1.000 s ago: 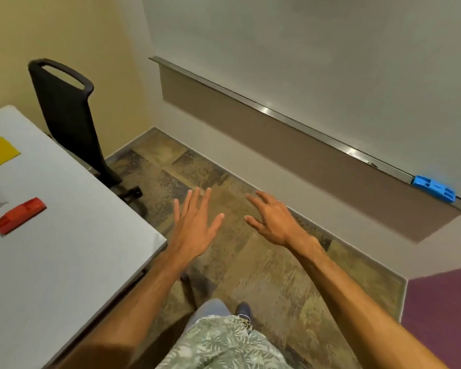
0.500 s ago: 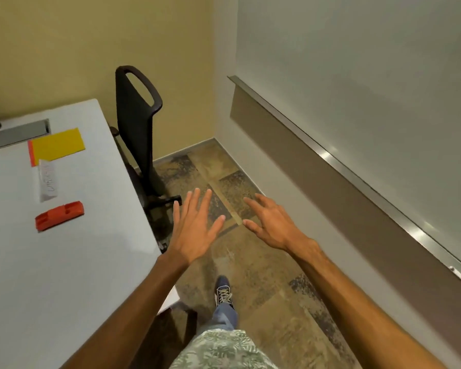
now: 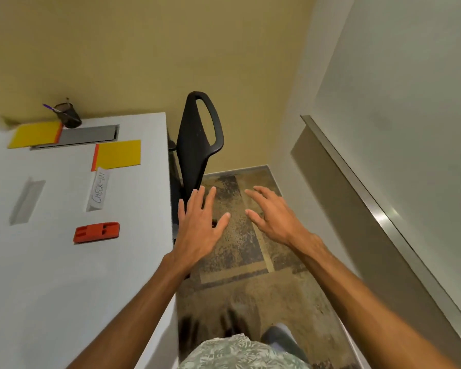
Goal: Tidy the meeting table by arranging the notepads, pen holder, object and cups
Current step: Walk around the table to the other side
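While hands point(image 3: 234, 225) hover empty, orange object point(image 3: 96, 231) lies flat on table point(image 3: 51, 275).

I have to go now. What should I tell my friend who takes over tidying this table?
Left hand: open, empty, at the table edge.
Right hand: open, empty, over the floor.
On the table: pen holder at the far edge, one yellow notepad beside it, the second notepad nearer, a CHECK-IN card below that, a red object closest. No cups in view.
Done: nothing looks arranged yet.
Left: line up the notepads, holder and red object; find the cups.
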A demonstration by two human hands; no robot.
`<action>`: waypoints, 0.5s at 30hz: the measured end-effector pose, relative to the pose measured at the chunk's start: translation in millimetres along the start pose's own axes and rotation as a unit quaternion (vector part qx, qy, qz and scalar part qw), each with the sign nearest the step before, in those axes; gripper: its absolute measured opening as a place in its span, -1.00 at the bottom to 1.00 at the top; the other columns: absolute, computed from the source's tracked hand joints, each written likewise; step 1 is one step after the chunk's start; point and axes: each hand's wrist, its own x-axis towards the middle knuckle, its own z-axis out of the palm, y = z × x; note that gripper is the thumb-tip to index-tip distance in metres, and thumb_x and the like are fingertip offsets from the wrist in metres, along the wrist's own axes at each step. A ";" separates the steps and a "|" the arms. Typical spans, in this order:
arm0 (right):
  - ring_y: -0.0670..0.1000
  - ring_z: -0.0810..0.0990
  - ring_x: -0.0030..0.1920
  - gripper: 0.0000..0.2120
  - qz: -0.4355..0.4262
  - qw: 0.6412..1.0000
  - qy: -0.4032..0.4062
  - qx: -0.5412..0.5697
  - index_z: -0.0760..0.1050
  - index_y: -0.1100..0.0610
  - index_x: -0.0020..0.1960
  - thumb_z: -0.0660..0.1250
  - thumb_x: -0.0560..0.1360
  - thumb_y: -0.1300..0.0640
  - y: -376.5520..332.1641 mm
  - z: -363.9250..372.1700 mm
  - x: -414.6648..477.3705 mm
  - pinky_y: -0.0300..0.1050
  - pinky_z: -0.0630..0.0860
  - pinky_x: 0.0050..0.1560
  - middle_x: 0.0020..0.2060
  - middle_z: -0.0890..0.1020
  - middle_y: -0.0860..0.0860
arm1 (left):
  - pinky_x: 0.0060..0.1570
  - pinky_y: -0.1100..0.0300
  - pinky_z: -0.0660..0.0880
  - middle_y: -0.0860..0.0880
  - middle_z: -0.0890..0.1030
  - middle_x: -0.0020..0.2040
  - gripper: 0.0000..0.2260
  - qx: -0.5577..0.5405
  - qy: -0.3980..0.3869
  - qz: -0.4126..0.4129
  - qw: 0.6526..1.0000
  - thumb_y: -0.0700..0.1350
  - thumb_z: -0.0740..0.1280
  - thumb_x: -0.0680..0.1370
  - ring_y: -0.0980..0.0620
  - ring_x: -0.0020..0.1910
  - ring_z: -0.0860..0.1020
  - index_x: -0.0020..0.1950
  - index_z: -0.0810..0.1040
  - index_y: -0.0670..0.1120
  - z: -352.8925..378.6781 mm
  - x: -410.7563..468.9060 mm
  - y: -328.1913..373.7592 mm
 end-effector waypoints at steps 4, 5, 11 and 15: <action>0.06 0.35 0.44 -0.52 -0.049 0.998 0.028 0.011 0.30 0.04 0.51 0.17 0.63 -0.08 6.7 -1.4 64.9 0.09 0.37 0.37 0.46 0.38 0.06 | 0.55 -0.13 -0.17 -0.06 0.01 0.63 -0.36 0.002 0.008 -0.063 0.998 0.26 0.09 0.61 -0.04 0.60 -0.07 0.62 -0.01 0.05 -8.5 37.8 -10.1; 0.05 0.38 0.42 -0.54 -0.067 0.997 0.040 0.017 0.32 0.04 0.49 0.17 0.63 -0.07 8.8 -2.2 80.5 0.08 0.39 0.35 0.44 0.40 0.04 | 0.55 -0.14 -0.17 -0.06 0.00 0.63 -0.36 0.002 0.011 -0.077 0.997 0.26 0.08 0.61 -0.04 0.60 -0.08 0.62 -0.02 0.05 -10.3 47.8 -12.1; 0.00 0.50 0.23 -0.65 -0.122 0.983 0.122 0.059 0.47 0.09 0.33 0.28 0.55 0.12 36.3 -12.3 176.3 0.01 0.50 0.20 0.28 0.50 0.01 | 0.53 -0.18 -0.13 -0.08 -0.03 0.63 -0.36 0.013 0.033 -0.133 0.990 0.23 0.10 0.62 -0.04 0.60 -0.10 0.62 -0.03 0.03 -11.9 115.2 -13.6; 0.00 0.51 0.19 -0.67 -0.172 0.971 0.146 0.076 0.50 0.12 0.27 0.29 0.51 0.20 53.7 -23.4 237.6 -0.05 0.49 0.14 0.24 0.51 0.03 | 0.54 -0.17 -0.13 -0.07 -0.04 0.63 -0.36 0.009 0.060 -0.174 0.983 0.22 0.11 0.62 -0.05 0.60 -0.10 0.62 -0.03 0.03 -10.3 159.7 -14.2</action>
